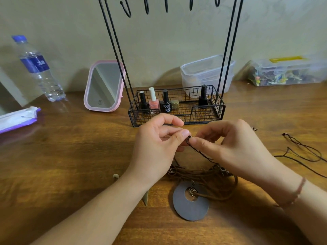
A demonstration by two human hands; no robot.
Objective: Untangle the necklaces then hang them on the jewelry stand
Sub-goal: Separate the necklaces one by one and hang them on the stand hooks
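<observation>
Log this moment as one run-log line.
step: untangling | left hand: pinches cord end | right hand: pinches same cord end | brown necklace bundle: on table, tangled | jewelry stand: hooks in view bare

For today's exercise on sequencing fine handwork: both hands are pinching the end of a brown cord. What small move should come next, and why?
Probably lift the pinched end and draw it clear of the heap. The left hand and right hand pinch the cord end, but the cord still trails into the tangled brown necklace beside the disc pendant, and the stand's hooks are bare.
</observation>
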